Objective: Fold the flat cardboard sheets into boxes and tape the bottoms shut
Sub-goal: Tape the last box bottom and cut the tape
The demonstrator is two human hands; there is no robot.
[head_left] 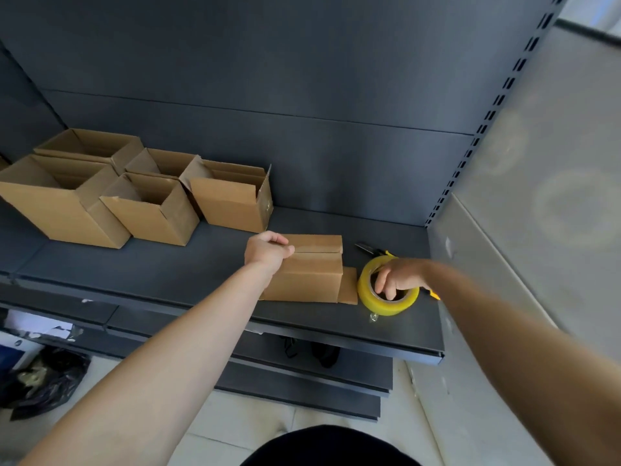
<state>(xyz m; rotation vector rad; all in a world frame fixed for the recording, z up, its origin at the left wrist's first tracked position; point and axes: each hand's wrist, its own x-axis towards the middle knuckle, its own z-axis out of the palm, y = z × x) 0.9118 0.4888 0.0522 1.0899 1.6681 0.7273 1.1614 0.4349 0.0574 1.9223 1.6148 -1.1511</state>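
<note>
On the dark grey shelf [168, 274], an upturned cardboard box [312, 274] sits near the front edge, my left hand [265, 252] gripping its top with curled fingers. Just beside it, my right hand [398, 277] hooks its fingers into the yellow tape roll [386, 302], clasping it. Open boxes [151, 203] stand further left.

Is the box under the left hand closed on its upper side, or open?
Closed: the box under the left hand shows two flaps meeting at a seam.

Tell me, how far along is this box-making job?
Done: five folded boxes stand open on the shelf. In hand: the left hand holds a sixth box, flaps closed, while the right hand grips the tape roll. Left: probably taping that seam; no flat sheets show.
</note>
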